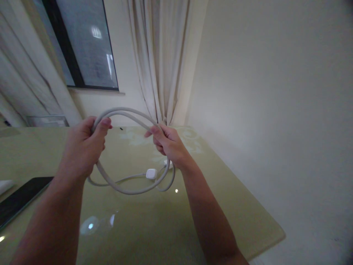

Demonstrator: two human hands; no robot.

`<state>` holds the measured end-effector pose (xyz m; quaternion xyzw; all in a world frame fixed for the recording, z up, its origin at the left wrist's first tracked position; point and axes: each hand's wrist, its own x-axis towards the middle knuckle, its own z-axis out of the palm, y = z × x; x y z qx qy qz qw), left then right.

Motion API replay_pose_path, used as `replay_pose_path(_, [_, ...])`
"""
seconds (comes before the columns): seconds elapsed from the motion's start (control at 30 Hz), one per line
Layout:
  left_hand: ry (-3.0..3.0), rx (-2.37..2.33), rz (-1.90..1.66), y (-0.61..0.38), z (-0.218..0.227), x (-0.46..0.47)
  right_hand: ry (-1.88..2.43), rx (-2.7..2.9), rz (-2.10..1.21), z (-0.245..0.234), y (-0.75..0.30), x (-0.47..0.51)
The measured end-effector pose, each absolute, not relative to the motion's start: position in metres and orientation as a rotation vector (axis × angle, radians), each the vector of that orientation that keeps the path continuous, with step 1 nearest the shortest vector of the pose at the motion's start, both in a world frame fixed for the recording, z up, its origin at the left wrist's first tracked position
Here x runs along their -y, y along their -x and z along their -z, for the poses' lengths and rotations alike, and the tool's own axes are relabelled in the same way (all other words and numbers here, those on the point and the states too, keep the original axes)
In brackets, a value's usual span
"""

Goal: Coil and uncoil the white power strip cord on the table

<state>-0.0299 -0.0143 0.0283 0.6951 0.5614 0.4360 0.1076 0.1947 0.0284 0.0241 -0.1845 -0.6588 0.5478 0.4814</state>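
Observation:
A thick white cable (pixel 129 113) is looped in a coil held above a glossy green table (pixel 154 228). My left hand (pixel 82 147) is closed round the coil's left side, thumb on top. My right hand (pixel 168 143) pinches the coil's right side with its fingers curled. The lower loops (pixel 132 190) hang just over the tabletop. A small white plug (pixel 151 173) on a thinner lead hangs inside the loop.
A dark flat device (pixel 19 200) lies at the table's left edge, with a white object (pixel 4 185) beside it. Behind stand a window (pixel 82 44), cream curtains (pixel 160 59) and a plain wall (pixel 275 110). The table's right edge (pixel 256 209) ends near the wall.

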Motion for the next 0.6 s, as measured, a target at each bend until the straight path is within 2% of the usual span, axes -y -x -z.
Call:
replay_pose_path(0.3, [-1.792, -1.582, -1.127, 0.04, -0.021, 0.006, 0.581, 1.192, -1.03, -0.038, -0.201, -0.018])
replay_pose_path(0.43, [-1.575, -1.279, -1.056, 0.04, -0.016, 0.009, 0.582, 1.076, -0.925, -0.037, -0.199, -0.02])
replay_pose_path(0.6, [-1.094, -0.855, -1.453, 0.022, -0.029, 0.012, 0.585, 1.128, -0.912, -0.03, -0.195, -0.024])
